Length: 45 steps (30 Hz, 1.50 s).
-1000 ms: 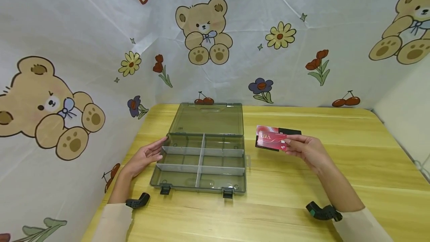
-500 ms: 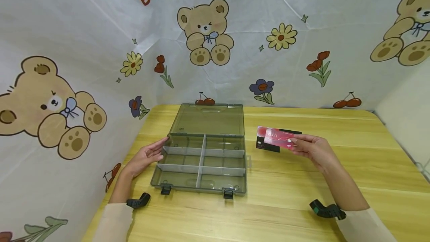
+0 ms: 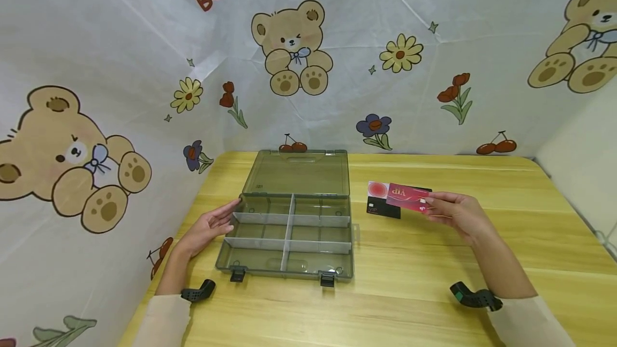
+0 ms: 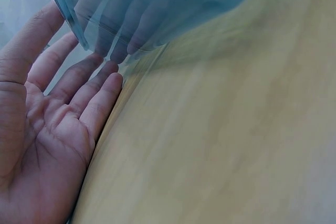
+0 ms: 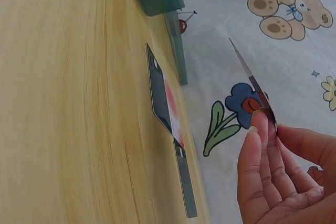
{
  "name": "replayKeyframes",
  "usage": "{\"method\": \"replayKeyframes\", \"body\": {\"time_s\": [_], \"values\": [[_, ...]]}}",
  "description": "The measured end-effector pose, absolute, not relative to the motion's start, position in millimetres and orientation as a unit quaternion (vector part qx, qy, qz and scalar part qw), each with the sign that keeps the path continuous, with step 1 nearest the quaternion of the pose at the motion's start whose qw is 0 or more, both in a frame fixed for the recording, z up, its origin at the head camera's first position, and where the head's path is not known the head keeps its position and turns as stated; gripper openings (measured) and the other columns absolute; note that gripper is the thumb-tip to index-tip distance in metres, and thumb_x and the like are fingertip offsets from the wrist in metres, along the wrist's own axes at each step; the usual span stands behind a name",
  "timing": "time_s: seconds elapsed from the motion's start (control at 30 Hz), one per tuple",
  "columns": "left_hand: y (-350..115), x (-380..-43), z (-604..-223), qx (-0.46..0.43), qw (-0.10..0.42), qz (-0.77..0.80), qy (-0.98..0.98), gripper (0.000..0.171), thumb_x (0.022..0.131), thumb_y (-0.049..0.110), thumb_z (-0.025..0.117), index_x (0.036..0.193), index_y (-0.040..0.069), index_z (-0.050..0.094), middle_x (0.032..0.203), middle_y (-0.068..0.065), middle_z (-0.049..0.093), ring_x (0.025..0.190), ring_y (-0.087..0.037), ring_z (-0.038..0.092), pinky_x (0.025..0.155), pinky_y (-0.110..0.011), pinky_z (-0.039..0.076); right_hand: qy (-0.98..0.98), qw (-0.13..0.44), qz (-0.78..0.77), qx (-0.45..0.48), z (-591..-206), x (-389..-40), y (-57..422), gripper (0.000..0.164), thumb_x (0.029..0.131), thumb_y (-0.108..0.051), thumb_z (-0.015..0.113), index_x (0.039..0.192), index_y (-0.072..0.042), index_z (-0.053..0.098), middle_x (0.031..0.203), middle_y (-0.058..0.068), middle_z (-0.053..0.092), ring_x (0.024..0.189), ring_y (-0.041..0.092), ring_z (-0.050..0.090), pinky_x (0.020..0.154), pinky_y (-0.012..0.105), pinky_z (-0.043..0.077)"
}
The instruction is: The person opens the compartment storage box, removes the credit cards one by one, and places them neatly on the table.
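My right hand (image 3: 458,217) pinches a red VIP card (image 3: 406,197) by its right end, between thumb and fingers. In the right wrist view the card (image 5: 251,77) appears nearly edge-on, raised off the table. Beneath it lie a black VIP card (image 3: 383,208) and a white card with a red circle (image 3: 378,189); a second dark card (image 5: 185,184) extends behind them, mostly covered in the head view. The left hand (image 3: 204,231) rests its extended fingers against the left side of a smoky clear compartment box (image 3: 284,271), whose lid (image 3: 300,174) is swung back.
Pale dividers (image 3: 289,224) split the box into several compartments with nothing in them. Two dark latches (image 3: 327,280) hang from its front edge. The wood-grain table (image 3: 395,293) meets a bear-printed cloth (image 3: 332,117) at the back and left.
My right hand has drawn the red card to the right and slightly up, uncovering more of the black and white cards. The left hand stays at the box's side.
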<state>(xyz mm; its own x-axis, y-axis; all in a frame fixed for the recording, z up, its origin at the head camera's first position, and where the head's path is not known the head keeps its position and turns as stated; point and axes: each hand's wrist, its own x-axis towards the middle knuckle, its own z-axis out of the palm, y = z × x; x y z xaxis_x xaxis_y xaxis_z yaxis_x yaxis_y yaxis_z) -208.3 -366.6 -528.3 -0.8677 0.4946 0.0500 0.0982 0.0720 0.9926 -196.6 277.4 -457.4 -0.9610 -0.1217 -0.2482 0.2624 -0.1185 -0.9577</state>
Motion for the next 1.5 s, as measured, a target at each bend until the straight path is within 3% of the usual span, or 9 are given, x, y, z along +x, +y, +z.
{"method": "replayKeyframes", "body": {"time_s": [0.13, 0.47, 0.8, 1.2, 1.5], "values": [[-367.5, -207.6, -531.1, 0.210, 0.150, 0.644, 0.720, 0.064, 0.101, -0.005, 0.055, 0.159, 0.001, 0.028, 0.167, -0.020, 0.016, 0.150, -0.043, 0.014, 0.114, -0.017, 0.032, 0.651, 0.131, -0.746, 0.052, -458.1, -195.9, 281.2, 0.014, 0.099, -0.013, 0.067, 0.096, -0.020, 0.078, 0.094, -0.001, 0.074, 0.081, 0.017, 0.075, 0.078, 0.034, 0.062], [-367.4, -207.8, -529.9, 0.212, 0.148, 0.644, 0.720, 0.065, 0.101, -0.003, 0.056, 0.159, 0.002, 0.028, 0.167, -0.017, 0.018, 0.152, -0.032, 0.020, 0.115, -0.017, 0.032, 0.638, 0.134, -0.755, 0.066, -461.0, -200.0, 291.5, 0.012, 0.097, -0.011, 0.068, 0.098, -0.016, 0.079, 0.098, 0.000, 0.073, 0.081, 0.020, 0.075, 0.080, 0.037, 0.062], [-367.0, -208.0, -530.9, 0.214, 0.151, 0.644, 0.719, 0.065, 0.101, -0.003, 0.055, 0.159, -0.001, 0.026, 0.167, -0.021, 0.015, 0.152, -0.035, 0.019, 0.114, -0.016, 0.032, 0.633, 0.136, -0.759, 0.073, -469.9, -203.8, 306.5, 0.016, 0.099, -0.009, 0.066, 0.097, -0.017, 0.080, 0.097, -0.002, 0.074, 0.080, 0.018, 0.075, 0.077, 0.035, 0.062], [-367.1, -208.6, -529.4, 0.211, 0.154, 0.647, 0.716, 0.065, 0.101, -0.005, 0.054, 0.159, 0.000, 0.027, 0.167, -0.020, 0.015, 0.152, -0.032, 0.020, 0.114, -0.017, 0.032, 0.676, 0.148, -0.718, 0.079, -482.8, -208.4, 317.1, 0.018, 0.101, -0.012, 0.063, 0.097, -0.021, 0.077, 0.095, -0.005, 0.073, 0.080, 0.017, 0.075, 0.077, 0.032, 0.063], [-366.9, -207.5, -529.5, 0.211, 0.152, 0.650, 0.714, 0.064, 0.101, -0.007, 0.054, 0.159, 0.000, 0.027, 0.167, -0.019, 0.015, 0.152, -0.032, 0.019, 0.115, -0.017, 0.032, 0.691, 0.156, -0.701, 0.083, -486.2, -209.7, 322.9, 0.017, 0.101, -0.013, 0.064, 0.096, -0.023, 0.077, 0.092, 0.000, 0.077, 0.080, 0.018, 0.076, 0.075, 0.031, 0.062]]}}
